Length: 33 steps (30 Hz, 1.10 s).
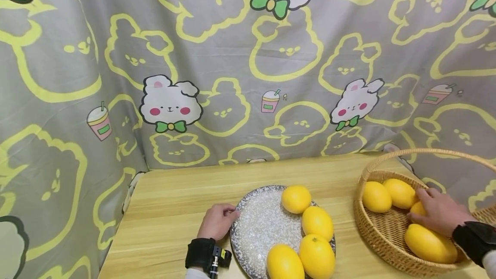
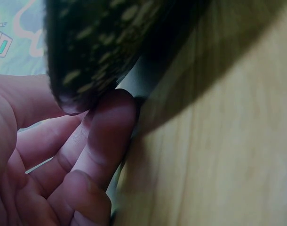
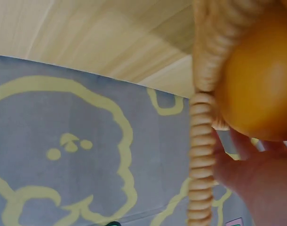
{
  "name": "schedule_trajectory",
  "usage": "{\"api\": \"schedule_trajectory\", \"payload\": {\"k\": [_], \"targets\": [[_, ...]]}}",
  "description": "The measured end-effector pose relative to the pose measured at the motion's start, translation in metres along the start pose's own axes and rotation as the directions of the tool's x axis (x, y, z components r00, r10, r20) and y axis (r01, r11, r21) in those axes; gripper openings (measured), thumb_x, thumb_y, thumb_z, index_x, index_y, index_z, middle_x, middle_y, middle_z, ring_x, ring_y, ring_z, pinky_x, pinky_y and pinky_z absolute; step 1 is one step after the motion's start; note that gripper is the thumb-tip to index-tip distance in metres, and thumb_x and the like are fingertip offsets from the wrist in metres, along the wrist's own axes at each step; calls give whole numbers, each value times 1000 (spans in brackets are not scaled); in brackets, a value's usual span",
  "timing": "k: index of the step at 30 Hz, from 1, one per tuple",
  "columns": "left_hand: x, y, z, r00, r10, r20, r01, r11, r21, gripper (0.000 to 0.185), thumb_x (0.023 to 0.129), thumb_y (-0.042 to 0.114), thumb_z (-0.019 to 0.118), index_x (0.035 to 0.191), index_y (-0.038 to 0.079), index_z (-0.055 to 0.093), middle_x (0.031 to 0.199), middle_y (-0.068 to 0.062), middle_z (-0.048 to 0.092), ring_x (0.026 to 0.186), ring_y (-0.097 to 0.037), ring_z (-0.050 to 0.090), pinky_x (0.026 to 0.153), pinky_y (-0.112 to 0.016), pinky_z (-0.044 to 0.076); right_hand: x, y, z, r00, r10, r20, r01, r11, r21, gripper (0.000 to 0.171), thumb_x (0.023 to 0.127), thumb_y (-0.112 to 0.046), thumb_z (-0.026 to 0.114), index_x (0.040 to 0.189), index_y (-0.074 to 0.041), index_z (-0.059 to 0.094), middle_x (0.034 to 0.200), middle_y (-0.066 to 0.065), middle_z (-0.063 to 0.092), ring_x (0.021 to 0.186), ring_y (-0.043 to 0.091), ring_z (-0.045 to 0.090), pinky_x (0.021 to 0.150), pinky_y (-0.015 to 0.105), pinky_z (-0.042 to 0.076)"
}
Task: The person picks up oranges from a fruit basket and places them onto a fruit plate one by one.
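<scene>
My left hand (image 1: 218,222) pinches the left rim of a speckled grey plate (image 1: 259,223), thumb above and fingers underneath, as the left wrist view shows close up. Several oval yellow fruits, among them one with a stem mark (image 1: 317,256), lie along the plate's right and near side. Reaching into a wicker basket (image 1: 381,246), my right hand (image 1: 443,212) has its fingers curled round a yellow fruit (image 1: 418,210), mostly hidden beneath it. A longer yellow fruit (image 1: 430,244) lies just in front of that hand, and two more (image 1: 376,197) sit at the basket's back left.
The basket's tall arched handle (image 1: 434,150) rises over its far side. Plate and basket stand side by side on a wood-grain table (image 1: 174,193). A grey patterned curtain (image 1: 232,63) hangs along the table's back and sides.
</scene>
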<state>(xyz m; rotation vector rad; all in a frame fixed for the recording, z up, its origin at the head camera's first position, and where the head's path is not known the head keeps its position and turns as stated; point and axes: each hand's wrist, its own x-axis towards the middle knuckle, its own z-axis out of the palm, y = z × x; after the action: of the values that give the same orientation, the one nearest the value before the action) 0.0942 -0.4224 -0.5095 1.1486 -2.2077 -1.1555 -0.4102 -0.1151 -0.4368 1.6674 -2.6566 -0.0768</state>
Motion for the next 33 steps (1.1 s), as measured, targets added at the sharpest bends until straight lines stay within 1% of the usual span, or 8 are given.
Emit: {"api": "schedule_trajectory", "payload": {"k": [3,5,8,11,17,23,28,33], "targets": [[0,0,-1,1000,-7,-1,7,1000,-4,27,96,27,71,115,8,79,93,-4,77,76,-11,61,68,-30,48,1,-3,1,998,-61,-30,62,998,30,47,85,-31,78,109,0,52,95,20,57,75,29,58,59,40,44],[0,0,-1,1000,-11,3,11,1000,-7,27,96,27,71,115,8,78,93,-4,77,76,-11,61,68,-30,48,1,-4,3,995,-90,-53,92,995,36,42,84,-26,78,104,-2,50,91,13,54,73,22,51,61,35,38],[-1,0,-1,1000,-15,9,15,1000,-11,27,96,26,71,115,8,78,94,-4,77,77,-12,62,69,-30,49,0,-5,5,993,-96,-70,99,994,41,40,83,-23,78,101,-2,49,87,10,52,72,20,45,62,33,33],[-1,0,0,1000,-16,9,16,1000,-12,27,96,26,71,115,8,79,94,-4,77,76,-11,62,69,-30,49,1,-6,5,997,-63,-49,66,996,57,40,82,-24,77,101,-2,49,88,12,52,72,22,48,62,34,35],[-1,-1,0,1000,-10,6,10,1000,-8,28,96,27,71,115,8,78,95,-4,78,78,-10,63,69,-30,49,2,-4,6,999,14,38,-18,994,111,54,84,-30,78,112,7,49,98,33,56,80,38,62,64,46,49],[-1,-1,-1,1000,-12,15,12,1000,-13,28,97,27,71,116,9,78,95,-4,77,77,-10,63,68,-30,49,4,-6,8,999,37,32,-41,991,131,68,78,-39,84,107,10,47,96,29,58,79,35,59,64,42,46],[-1,0,-1,1000,-12,14,12,1000,-15,28,97,28,71,116,9,79,95,-3,77,77,-10,62,69,-29,48,6,-7,8,992,97,77,-107,985,133,87,73,-40,86,114,22,41,102,44,48,85,51,57,70,54,51],[-1,1,-2,1000,4,6,-4,1000,-17,28,96,28,71,115,9,79,95,-4,77,77,-10,63,69,-30,49,9,-3,10,993,100,66,-109,983,146,96,68,-41,89,121,21,38,111,50,48,92,59,58,73,59,52]]}}
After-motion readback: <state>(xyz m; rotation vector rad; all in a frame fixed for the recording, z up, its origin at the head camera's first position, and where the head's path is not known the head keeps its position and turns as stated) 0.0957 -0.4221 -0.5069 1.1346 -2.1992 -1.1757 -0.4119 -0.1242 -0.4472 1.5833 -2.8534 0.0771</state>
